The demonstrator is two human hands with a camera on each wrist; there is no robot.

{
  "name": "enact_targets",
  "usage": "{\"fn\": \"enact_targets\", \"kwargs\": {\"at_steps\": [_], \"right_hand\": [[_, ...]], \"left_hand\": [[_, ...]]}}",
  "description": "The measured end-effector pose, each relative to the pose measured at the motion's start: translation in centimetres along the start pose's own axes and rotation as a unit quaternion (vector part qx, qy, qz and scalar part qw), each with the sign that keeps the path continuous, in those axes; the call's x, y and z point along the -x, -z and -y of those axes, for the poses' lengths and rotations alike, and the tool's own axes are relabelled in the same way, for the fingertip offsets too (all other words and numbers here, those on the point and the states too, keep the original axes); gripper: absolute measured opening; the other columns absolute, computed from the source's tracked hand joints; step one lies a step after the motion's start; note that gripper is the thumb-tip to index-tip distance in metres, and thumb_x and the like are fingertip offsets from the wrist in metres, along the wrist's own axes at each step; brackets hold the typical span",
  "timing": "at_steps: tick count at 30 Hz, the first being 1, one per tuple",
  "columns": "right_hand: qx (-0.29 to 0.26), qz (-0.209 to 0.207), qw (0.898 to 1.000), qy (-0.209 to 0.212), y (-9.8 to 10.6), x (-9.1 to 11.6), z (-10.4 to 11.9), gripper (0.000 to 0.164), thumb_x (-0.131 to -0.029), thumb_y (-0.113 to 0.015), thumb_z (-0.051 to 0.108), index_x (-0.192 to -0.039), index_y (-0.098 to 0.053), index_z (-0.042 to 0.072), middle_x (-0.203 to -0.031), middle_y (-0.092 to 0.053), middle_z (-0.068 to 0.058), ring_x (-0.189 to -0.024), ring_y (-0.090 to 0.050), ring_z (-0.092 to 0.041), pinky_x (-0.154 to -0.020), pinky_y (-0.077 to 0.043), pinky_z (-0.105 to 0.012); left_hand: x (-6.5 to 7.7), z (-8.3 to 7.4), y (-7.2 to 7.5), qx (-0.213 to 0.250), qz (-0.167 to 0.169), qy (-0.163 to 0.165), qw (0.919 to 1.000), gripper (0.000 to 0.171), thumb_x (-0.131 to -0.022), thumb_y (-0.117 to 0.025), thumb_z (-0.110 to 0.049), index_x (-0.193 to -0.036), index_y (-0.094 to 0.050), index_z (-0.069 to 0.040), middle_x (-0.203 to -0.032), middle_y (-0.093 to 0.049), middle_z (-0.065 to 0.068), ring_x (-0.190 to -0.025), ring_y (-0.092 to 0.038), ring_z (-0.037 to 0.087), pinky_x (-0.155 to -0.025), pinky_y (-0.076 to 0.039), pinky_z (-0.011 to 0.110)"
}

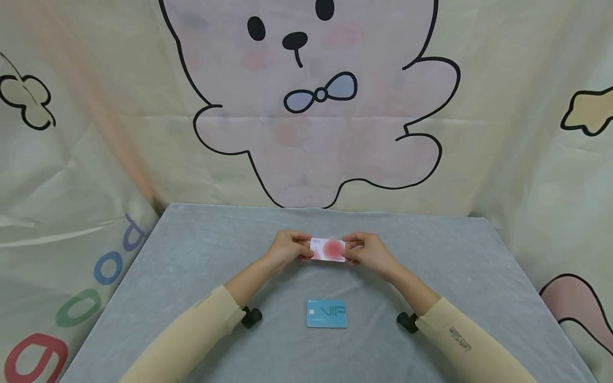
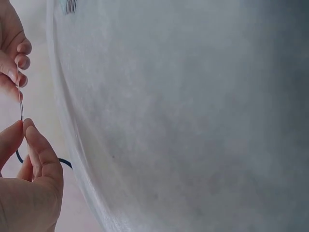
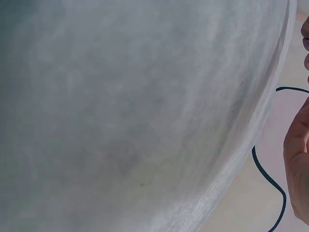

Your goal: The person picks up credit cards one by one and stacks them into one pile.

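Both hands hold a white card with a red-pink circle [image 1: 333, 249] above the far half of the table. My left hand [image 1: 289, 247] pinches its left edge between thumb and fingers, and my right hand [image 1: 366, 251] pinches the right edge. From the left wrist view the card [image 2: 20, 104] appears edge-on, a thin line between the left hand [image 2: 36, 183] and the other hand's fingertips. In the right wrist view only part of the right hand [image 3: 298, 159] shows at the border. A blue card marked VIP [image 1: 326, 314] lies flat on the table, nearer than the hands.
A grey-blue cloth [image 1: 215, 229] covers the table. Behind it hangs a cream curtain [image 1: 503, 80] with a printed bear, and more printed fabric stands at both sides. Black wrist cameras sit at both sleeve cuffs.
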State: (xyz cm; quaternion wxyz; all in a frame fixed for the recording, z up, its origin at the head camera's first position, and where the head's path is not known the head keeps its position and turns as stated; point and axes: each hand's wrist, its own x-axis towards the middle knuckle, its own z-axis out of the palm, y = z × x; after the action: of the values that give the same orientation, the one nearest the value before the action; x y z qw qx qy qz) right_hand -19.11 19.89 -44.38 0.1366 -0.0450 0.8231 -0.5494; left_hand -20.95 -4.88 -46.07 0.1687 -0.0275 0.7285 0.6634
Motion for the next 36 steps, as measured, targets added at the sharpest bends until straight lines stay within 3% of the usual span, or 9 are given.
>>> {"fn": "enact_targets", "kwargs": {"at_steps": [24,36], "right_hand": [[0.004,0.022,1.0,0.004,-0.3,2.4,-0.4,0.038,-0.094,-0.077,0.005,-0.129,-0.065,-0.006,-0.098,-0.069,-0.013,-0.075,-0.068,-0.026,-0.073,-0.062,-0.04],[-0.001,0.044,0.999,-0.011,-0.6,3.3,-0.7,0.039,-0.094,-0.075,0.004,-0.13,-0.064,-0.006,-0.096,-0.068,-0.013,-0.072,-0.067,-0.024,-0.071,-0.062,-0.037]], "left_hand": [[2.8,0.7,0.3,0.007,0.037,0.005,0.9993,0.038,-0.083,-0.082,0.006,-0.12,-0.073,0.008,-0.088,-0.073,0.01,-0.067,-0.068,0.015,-0.065,-0.061,0.03],[4.0,1.3,0.6,0.026,0.067,0.017,0.9973,0.045,-0.084,-0.082,0.005,-0.127,-0.067,0.009,-0.087,-0.073,0.013,-0.067,-0.072,0.019,-0.066,-0.062,0.032]]}}
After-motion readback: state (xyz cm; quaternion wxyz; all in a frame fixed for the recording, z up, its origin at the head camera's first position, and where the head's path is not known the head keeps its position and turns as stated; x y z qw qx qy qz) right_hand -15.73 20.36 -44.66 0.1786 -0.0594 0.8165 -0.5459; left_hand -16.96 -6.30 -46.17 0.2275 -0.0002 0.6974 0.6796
